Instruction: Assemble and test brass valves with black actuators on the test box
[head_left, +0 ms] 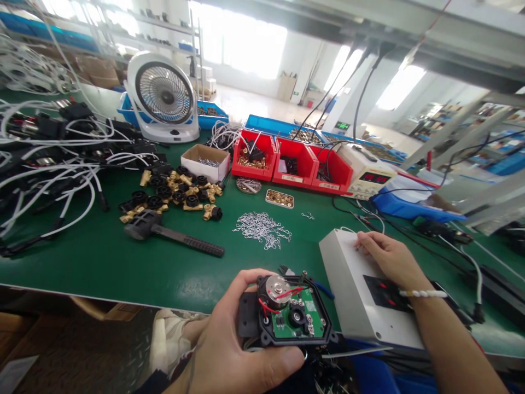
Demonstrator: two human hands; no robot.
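Note:
My left hand [241,339] holds a black housing [324,335] near the front edge of the table, fingers behind it and thumb along its lower side. Inside the housing show a green circuit board [305,309], a round silver motor [278,290] and red wires. To the right, my right hand [388,257] rests at the far end of a grey box [353,279], thumb and forefinger pinched together at a small part on its top. What lies between those fingertips is too small to make out. Blue-handled cutters [325,289] lie partly hidden behind the housing.
On the green table [98,268] are a black hammer [176,235], brass fittings [180,191], silver clips [262,227] and a tin of brass pieces [280,198]. Behind stand red bins [293,178], a white fan [164,98] and a power supply [365,175]. Cabled parts [61,158] fill the left.

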